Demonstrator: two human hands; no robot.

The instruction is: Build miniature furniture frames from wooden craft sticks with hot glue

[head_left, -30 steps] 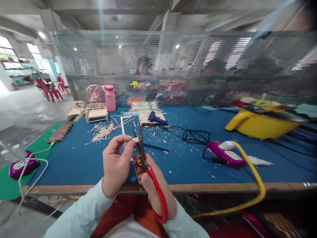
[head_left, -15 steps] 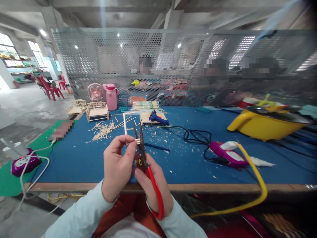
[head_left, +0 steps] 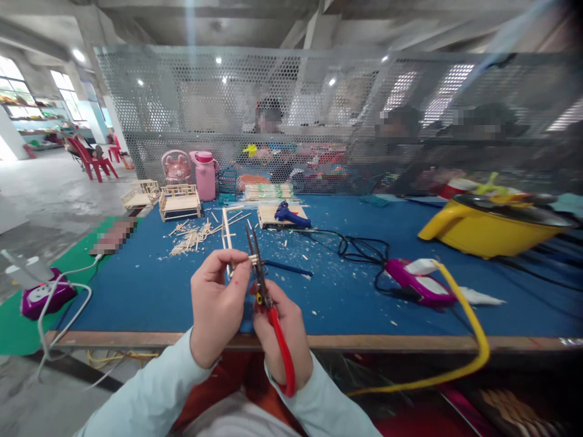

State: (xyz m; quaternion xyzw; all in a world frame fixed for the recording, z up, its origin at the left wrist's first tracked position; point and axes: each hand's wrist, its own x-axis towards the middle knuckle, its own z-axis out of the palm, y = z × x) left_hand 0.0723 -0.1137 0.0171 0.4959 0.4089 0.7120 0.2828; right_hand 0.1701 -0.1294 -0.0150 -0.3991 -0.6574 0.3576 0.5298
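Note:
My left hand [head_left: 219,297] pinches a small frame of pale wooden sticks [head_left: 226,230] between thumb and fingers. Short stick ends poke out to the right of its fingertips, against the scissor blades. In my right hand [head_left: 285,331] are red-handled scissors [head_left: 283,352], blades pointing up and away from me, their tips slightly apart. Beyond the hands lie a heap of cut sticks [head_left: 194,238] and a blue glue gun [head_left: 291,216], which rests on a flat wooden stick panel [head_left: 268,217].
Two small stick-built benches [head_left: 180,202] stand back left beside a pink flask [head_left: 204,176]. At right are a yellow pot [head_left: 487,227] and a purple power strip [head_left: 421,285] with a yellow cable. A perforated metal screen [head_left: 310,121] closes the back, with people behind it.
The scissor blades have drawn closer together and swung a little left. The stick frame has turned slightly in my left hand, so a second upright shows.

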